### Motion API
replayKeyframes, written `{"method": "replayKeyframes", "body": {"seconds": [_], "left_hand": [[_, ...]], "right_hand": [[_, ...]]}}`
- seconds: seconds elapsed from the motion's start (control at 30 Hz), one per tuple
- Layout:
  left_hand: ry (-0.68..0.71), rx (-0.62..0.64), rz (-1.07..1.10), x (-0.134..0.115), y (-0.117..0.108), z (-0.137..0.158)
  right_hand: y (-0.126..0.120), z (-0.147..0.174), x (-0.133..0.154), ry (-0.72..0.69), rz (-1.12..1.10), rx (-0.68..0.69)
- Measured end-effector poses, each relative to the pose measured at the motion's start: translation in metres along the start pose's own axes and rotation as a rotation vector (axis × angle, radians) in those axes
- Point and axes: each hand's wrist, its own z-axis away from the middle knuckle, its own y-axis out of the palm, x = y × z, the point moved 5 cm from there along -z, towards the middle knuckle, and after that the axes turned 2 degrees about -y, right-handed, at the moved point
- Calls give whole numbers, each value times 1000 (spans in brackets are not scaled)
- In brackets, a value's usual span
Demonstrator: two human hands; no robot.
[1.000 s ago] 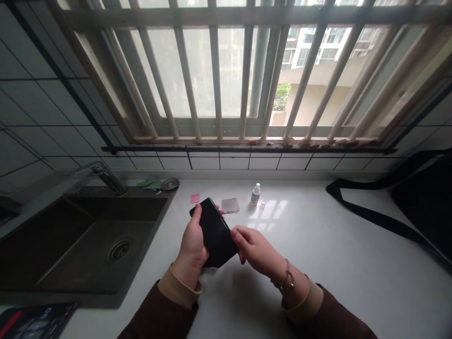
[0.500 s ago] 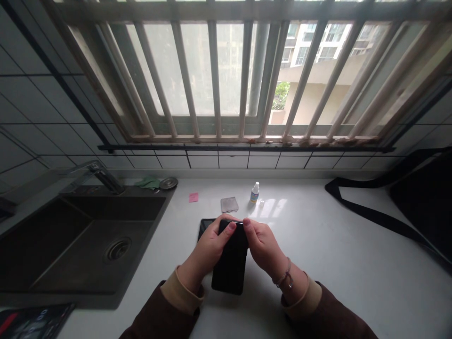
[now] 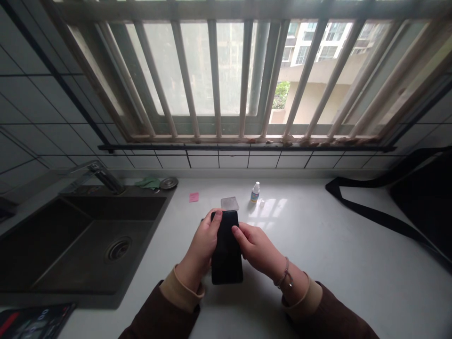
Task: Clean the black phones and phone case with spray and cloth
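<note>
Your left hand and right hand are both wrapped on a black phone, left fingers curled over its top left corner, right thumb lying across its screen. You hold the phone upright lengthwise at the centre of the white counter, low over it; whether its lower end touches the surface cannot be told.

For containers: the dark sink sits at 9 o'clock from the phone, basin bare but for its drain, with the faucet over its far rim. A small dropper bottle stands at 1 o'clock near the wall, its loose cap just beside it. Its contents are too small to tell.

At 12 o'clock a grey square pad lies just beyond the phone's top edge, and a pink note at 11 o'clock. A black bag strap runs across the counter at 2 to 3 o'clock, well apart. The counter between you and the strap lies open. The sink's edge is near your left wrist.
</note>
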Motion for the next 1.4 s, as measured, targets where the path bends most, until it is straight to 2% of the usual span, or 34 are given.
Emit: {"method": "replayKeyframes", "body": {"seconds": [0.1, 0.17, 0.27, 0.33, 0.4, 0.47, 0.77, 1.07, 1.4], "left_hand": [[18, -67, -17, -1, -12, -9], [67, -171, -156, -5, -27, -15], [214, -354, -714, -17, -45, -20], [289, -405, -1100, -21, -47, -19], [302, -405, -1350, -19, -45, -17], [268, -387, -1473, -12, -42, -15], [160, -275, -1610, 3, -32, -12], [149, -283, -1641, 6, -32, -12], [170, -291, -1652, 9, -31, -13]], "right_hand": [[-3, -5, -6, 70, 63, -14], [-10, -8, -12, 124, 190, -54], [-24, -12, -23, 214, 406, -77], [-29, -13, -30, 249, 470, -56], [-30, -15, -36, 271, 501, -29], [-29, -15, -40, 292, 537, -9], [-23, -16, -47, 360, 674, 7], [-17, -8, -41, 408, 765, -92], [-16, -9, -43, 409, 788, -58]]}}
